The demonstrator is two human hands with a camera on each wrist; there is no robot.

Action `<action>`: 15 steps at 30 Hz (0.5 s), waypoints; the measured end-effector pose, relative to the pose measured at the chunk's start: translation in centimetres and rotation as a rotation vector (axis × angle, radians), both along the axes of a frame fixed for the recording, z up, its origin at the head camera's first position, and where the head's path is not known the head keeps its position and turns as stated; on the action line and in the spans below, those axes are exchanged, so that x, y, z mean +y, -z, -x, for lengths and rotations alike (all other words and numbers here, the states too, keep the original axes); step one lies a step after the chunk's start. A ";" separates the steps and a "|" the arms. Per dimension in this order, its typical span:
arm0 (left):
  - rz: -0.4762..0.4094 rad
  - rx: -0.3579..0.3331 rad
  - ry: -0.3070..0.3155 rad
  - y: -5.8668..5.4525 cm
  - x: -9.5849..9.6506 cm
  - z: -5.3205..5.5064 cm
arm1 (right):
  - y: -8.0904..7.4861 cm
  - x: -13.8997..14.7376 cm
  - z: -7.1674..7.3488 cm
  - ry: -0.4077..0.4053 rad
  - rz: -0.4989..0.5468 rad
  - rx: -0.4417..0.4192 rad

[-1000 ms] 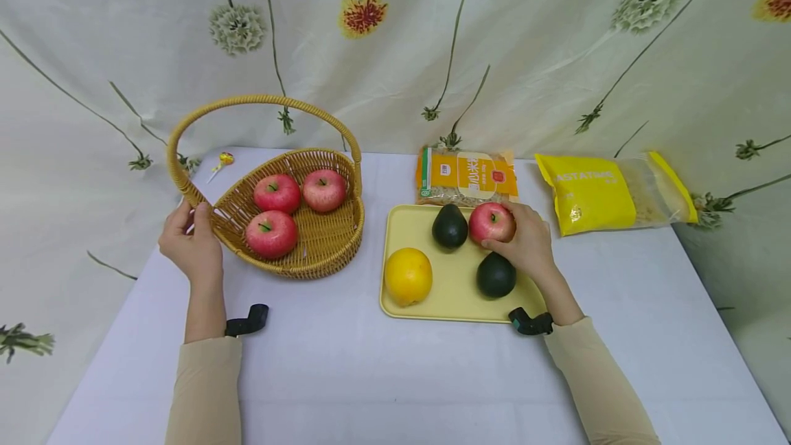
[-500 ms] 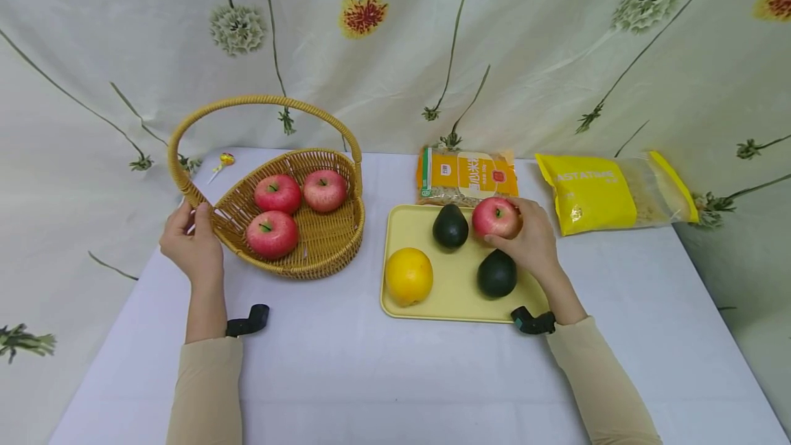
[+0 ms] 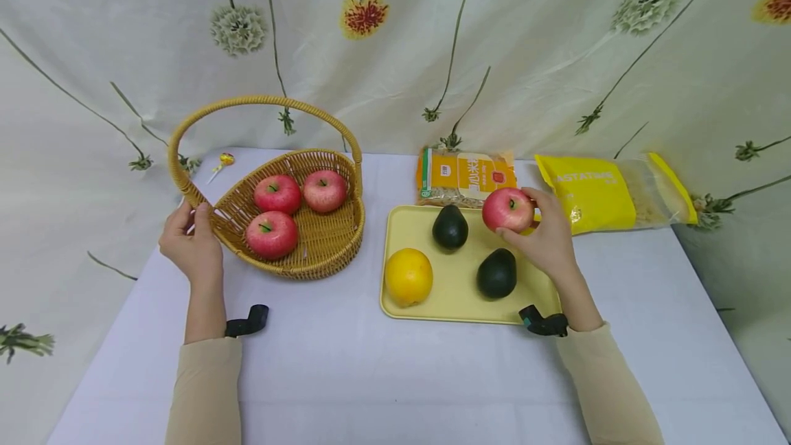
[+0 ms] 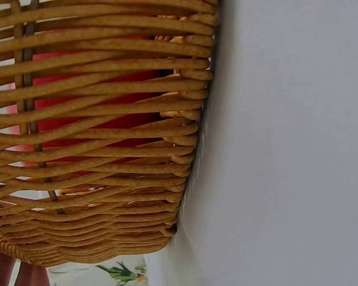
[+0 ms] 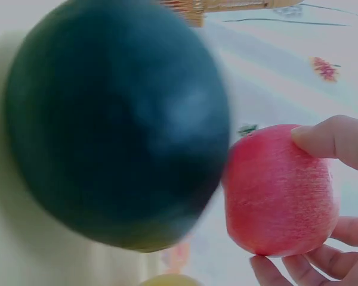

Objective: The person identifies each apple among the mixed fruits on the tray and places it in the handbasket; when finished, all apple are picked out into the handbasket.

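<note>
A red apple [image 3: 507,210] is gripped between the thumb and fingers of my right hand [image 3: 546,232], above the back right of a yellow tray [image 3: 457,307]. On that tray lie two dark green avocados, one at the back [image 3: 450,227] and one nearer the front [image 3: 497,273], plus an orange [image 3: 408,277] at the left. In the right wrist view the near avocado [image 5: 116,119] looms large beside the held apple [image 5: 280,190]. My left hand [image 3: 194,246] pinches the left end of a wicker basket [image 3: 327,232] where its handle joins the rim. Three red apples [image 3: 272,234] sit inside it.
Behind the tray lies an orange packet of grain [image 3: 466,174]. To its right is a yellow bag [image 3: 593,194] with a see-through end. A lollipop [image 3: 222,163] lies behind the basket, near the flowered cloth [image 3: 395,74] that hangs at the back.
My right hand has lifted the apple from the tray's back right and shifted it slightly right and up. The left hand and basket have stayed in place.
</note>
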State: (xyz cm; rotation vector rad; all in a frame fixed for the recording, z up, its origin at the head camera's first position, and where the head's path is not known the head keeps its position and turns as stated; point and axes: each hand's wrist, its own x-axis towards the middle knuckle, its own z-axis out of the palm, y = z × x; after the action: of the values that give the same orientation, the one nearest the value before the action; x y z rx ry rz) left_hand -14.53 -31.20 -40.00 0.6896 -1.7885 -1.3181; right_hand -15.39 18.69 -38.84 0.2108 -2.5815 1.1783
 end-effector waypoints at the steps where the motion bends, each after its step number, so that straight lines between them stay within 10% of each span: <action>1: 0.001 -0.001 0.000 0.0 0.0 0.0 | -0.3 0.0 -0.2 0.002 0.000 -0.001; 15: 0.008 -0.011 -0.009 -0.1 0.2 -0.2 | -3.9 -1.8 -3.4 -0.118 0.030 0.057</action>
State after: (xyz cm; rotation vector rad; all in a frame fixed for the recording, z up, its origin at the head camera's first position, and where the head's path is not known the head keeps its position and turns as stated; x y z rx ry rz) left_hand -14.35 -31.01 -39.85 0.7013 -1.7960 -1.3028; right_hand -11.97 16.92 -34.95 0.3896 -2.5305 1.2323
